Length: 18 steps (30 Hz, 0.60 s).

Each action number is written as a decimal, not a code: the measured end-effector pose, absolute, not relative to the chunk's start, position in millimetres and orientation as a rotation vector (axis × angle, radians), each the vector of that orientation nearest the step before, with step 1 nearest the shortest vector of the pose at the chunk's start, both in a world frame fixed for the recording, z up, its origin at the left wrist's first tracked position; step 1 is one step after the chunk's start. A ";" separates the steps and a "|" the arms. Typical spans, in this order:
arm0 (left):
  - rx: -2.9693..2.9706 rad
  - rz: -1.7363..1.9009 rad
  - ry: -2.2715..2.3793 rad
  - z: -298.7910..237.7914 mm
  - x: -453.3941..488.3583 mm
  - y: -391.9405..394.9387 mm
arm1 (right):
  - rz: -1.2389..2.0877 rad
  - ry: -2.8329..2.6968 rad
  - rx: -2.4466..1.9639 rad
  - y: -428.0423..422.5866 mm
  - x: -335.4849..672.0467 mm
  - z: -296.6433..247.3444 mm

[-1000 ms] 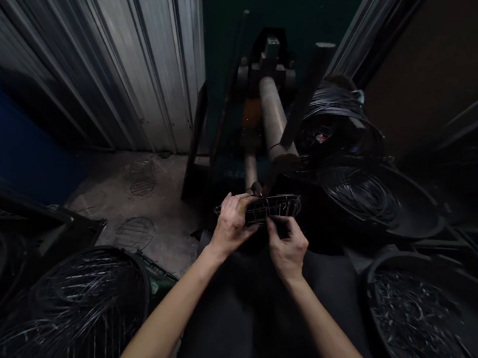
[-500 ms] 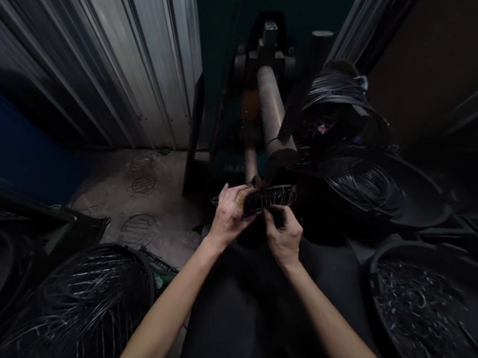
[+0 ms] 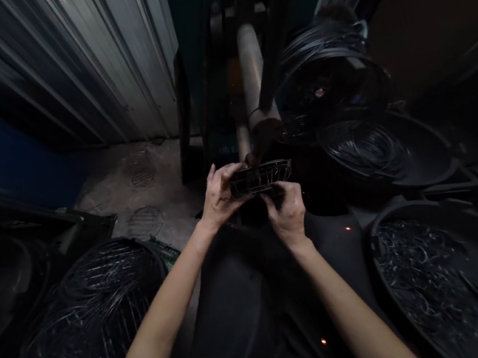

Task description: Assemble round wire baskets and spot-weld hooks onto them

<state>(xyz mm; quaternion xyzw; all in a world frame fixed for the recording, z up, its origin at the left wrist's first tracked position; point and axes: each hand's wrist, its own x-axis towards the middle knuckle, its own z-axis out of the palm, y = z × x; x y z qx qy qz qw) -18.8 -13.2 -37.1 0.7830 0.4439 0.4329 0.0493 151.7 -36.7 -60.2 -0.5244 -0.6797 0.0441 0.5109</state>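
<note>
A small round wire basket (image 3: 262, 178) is held at the tip of a welding machine's electrode arms (image 3: 254, 77). My left hand (image 3: 220, 198) grips its left side, with the thumb and fingers closed round the wire rim. Against the lower right edge of the basket, my right hand (image 3: 287, 206) is closed with fingers and thumb pinched; whether a small wire piece sits between them is hidden. The lower electrode (image 3: 243, 141) reaches down to the basket's far side. Two glowing sparks show over the dark apron (image 3: 237, 302).
At lower right, a black tub (image 3: 379, 253) holds many bent wire pieces. Coiled wire (image 3: 363, 148) lies in a basin behind it, with more coils (image 3: 321, 44) above. A wire-filled basket (image 3: 96, 290) stands at left. Round wire grids (image 3: 143, 222) lie on the floor near a corrugated wall (image 3: 125, 57).
The view has shifted, so the machine sits higher in the picture. My right hand has moved up against the basket's underside, the basket is tilted differently, and sparks have appeared.
</note>
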 end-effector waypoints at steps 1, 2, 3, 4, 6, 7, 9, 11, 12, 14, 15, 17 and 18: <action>2.376 1.325 1.336 -40.5 -22.8 -14.6 | 0.106 -1.657 -1.276 -34.9 153.6 -61.4; 2.356 1.329 1.329 -45.4 -27.8 -16.2 | 0.108 -1.672 -1.289 -32.6 154.1 -62.4; 2.325 1.334 1.335 -51.8 -33.6 -17.7 | 0.110 -1.678 -1.300 -30.2 153.4 -63.0; 2.287 1.336 1.353 -59.2 -39.9 -18.7 | 0.108 -1.679 -1.304 -28.0 151.9 -62.8; 2.209 1.335 1.419 -75.4 -51.8 -18.6 | 0.099 -1.668 -1.294 -26.4 150.8 -60.2; 2.179 1.325 1.461 -82.9 -56.4 -17.5 | 0.093 -1.663 -1.286 -27.9 153.9 -58.4; 2.126 1.323 1.523 -93.8 -61.7 -14.0 | 0.088 -1.661 -1.310 -37.4 174.2 -56.5; 2.088 1.339 1.529 -98.1 -62.7 -11.1 | 0.074 -1.648 -1.449 -56.3 217.3 -60.7; 2.075 1.348 1.511 -97.9 -62.4 -10.8 | 0.048 -1.622 -1.571 -68.6 246.5 -65.8; 2.054 1.373 1.472 -94.7 -61.6 -13.6 | -0.046 -1.477 -1.956 -96.5 312.1 -81.5; 2.048 1.387 1.459 -92.4 -61.1 -17.0 | -0.041 -1.414 -2.215 -110.7 344.2 -91.6; 2.071 1.388 1.434 -87.7 -58.8 -27.1 | 0.313 -1.362 -2.744 -137.2 396.7 -114.1; 2.101 1.370 1.418 -85.4 -56.7 -33.4 | 0.508 -1.360 -2.891 -148.4 414.4 -125.5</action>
